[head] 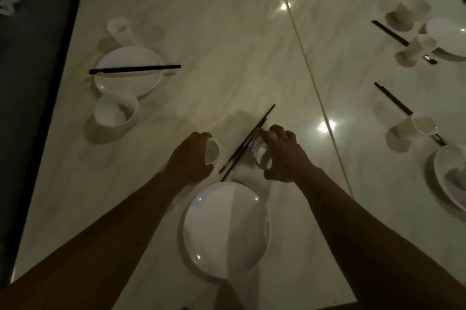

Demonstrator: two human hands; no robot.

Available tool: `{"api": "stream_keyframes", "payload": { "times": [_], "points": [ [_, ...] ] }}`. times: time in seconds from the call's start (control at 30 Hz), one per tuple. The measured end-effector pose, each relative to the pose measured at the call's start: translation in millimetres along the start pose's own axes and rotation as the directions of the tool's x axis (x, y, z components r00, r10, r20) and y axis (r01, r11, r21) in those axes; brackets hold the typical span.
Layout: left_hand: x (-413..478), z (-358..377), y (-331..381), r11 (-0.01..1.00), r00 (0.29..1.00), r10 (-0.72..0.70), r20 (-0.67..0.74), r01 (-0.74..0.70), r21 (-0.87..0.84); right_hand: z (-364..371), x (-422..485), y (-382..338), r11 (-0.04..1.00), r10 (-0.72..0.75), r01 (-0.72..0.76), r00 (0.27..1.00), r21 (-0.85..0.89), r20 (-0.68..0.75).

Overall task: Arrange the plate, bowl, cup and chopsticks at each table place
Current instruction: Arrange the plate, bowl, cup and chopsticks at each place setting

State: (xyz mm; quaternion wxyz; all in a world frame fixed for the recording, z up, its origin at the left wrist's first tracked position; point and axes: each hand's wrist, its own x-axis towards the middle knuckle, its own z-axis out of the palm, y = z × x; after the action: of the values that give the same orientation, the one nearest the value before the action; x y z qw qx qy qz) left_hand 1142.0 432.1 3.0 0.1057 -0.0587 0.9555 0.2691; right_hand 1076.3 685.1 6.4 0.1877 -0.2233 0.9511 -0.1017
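A white plate (227, 229) lies on the marble table near the front edge, between my forearms. Just beyond it, my left hand (191, 158) grips a small white cup (212, 151) from the left side. My right hand (282, 155) holds a white bowl (262, 153), tilted with its inside facing left. A pair of black chopsticks (248, 141) lies slanted on the table between the two hands.
To the left is a set place: plate (127, 82) with chopsticks (135, 69) across it, a bowl (116, 109) and a cup (121, 28). At the right, past the table seam (315, 87), stand cups (418, 125), chopsticks (393, 100) and plates (447, 37).
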Motion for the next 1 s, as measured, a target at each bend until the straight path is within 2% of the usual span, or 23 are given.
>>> {"api": "stream_keyframes", "payload": {
  "times": [0.17,0.43,0.7,1.0],
  "points": [
    [-48.9,-11.8,-25.0,0.996,0.993,-0.084,-0.077,0.082,-0.029,3.2,-30.1,6.1,1.0,0.012,-0.012,1.0,0.019,0.003],
    [-135.1,-8.3,-59.7,0.992,0.989,-0.125,-0.084,0.123,-0.019,29.3,-100.0,9.7,0.998,0.056,-0.056,0.998,0.033,0.017],
    [-194.3,8.4,-72.1,0.994,0.992,-0.102,-0.072,0.099,-0.039,61.5,-156.2,6.5,0.995,0.102,-0.102,0.995,0.016,0.002],
    [-214.5,15.7,-73.0,0.993,0.993,-0.108,-0.052,0.106,-0.049,68.4,-181.5,15.3,0.992,0.126,-0.126,0.992,0.003,0.005]
  ]
}}
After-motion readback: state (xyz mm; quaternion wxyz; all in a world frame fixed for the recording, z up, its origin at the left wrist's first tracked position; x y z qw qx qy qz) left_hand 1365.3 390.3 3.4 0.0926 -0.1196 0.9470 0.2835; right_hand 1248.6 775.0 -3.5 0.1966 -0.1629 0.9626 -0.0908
